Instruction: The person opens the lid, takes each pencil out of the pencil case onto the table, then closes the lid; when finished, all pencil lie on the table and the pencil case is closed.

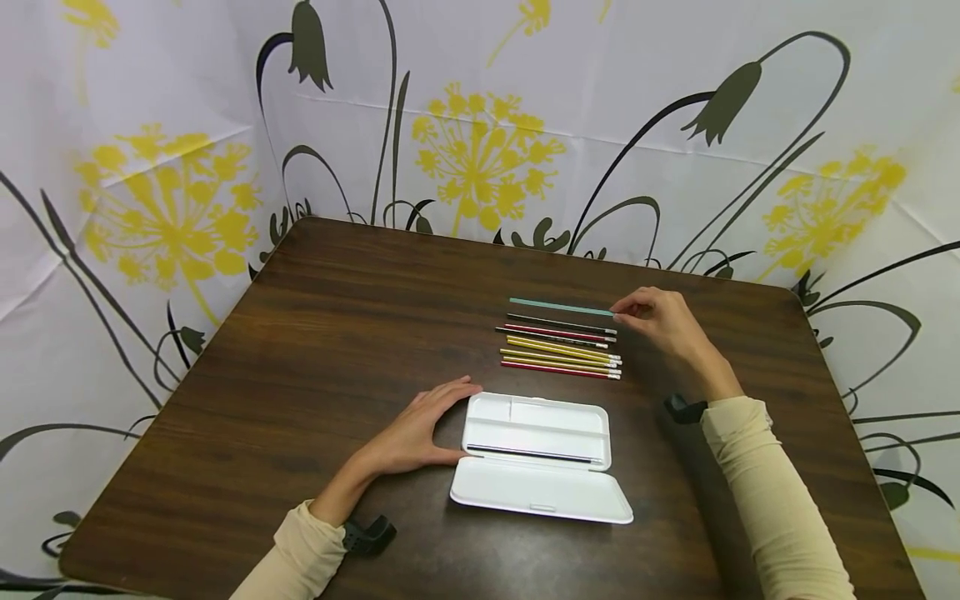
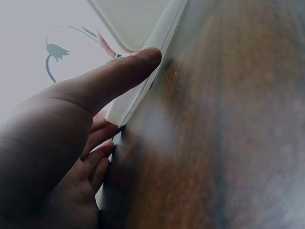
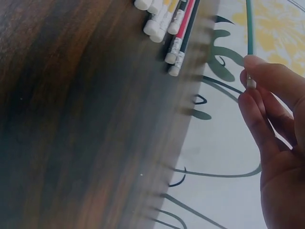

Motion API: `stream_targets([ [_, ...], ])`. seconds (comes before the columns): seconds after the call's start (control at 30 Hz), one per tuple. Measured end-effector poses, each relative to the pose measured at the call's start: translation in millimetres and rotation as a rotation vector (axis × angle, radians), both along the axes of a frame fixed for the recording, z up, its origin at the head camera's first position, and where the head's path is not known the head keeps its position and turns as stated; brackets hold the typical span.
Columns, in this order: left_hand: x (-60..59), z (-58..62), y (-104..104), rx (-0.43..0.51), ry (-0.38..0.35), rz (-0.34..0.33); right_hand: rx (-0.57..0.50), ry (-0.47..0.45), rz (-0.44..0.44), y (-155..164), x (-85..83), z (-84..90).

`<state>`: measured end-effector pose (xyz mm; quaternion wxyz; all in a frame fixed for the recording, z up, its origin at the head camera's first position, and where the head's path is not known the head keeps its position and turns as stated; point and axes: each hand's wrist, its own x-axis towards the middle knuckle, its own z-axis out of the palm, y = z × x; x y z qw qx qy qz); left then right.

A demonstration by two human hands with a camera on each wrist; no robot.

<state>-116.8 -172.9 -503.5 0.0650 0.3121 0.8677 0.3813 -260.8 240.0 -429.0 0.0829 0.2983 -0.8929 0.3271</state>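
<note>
The open white plastic pencil case (image 1: 542, 457) lies on the dark wooden bench (image 1: 322, 333) near its front edge, steadied at its left end by the left hand (image 1: 416, 433), whose straight fingers and thumb press against the case's rim, with one dark pencil (image 1: 528, 454) already lying in its tray. Behind the case, a row of red, yellow and black pencils (image 1: 561, 348) waits on the bench, so most of the work looks undone. At the right, the right hand (image 1: 660, 321) pinches the eraser end of the teal pencil (image 1: 558, 307), at the far side of the row.
</note>
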Motion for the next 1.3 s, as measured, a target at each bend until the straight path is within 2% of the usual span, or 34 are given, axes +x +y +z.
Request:
stream_targets([
  [0.2,0.1,0.2,1,0.001,-0.003,-0.001,0.006,-0.033,0.004,2,-4.5,-12.4],
  [0.6,0.8,-1.5,1,0.010,0.005,-0.004,0.081,-0.128,-0.060,4,-13.4,-36.2],
  [1.13,0.4,-0.9,1,0.018,0.019,-0.004,0.114,-0.161,-0.002,10,-24.0,-37.4],
  [1.3,0.3,0.3,1,0.019,0.020,-0.005,0.103,-0.149,-0.018,10,-21.5,-37.4],
])
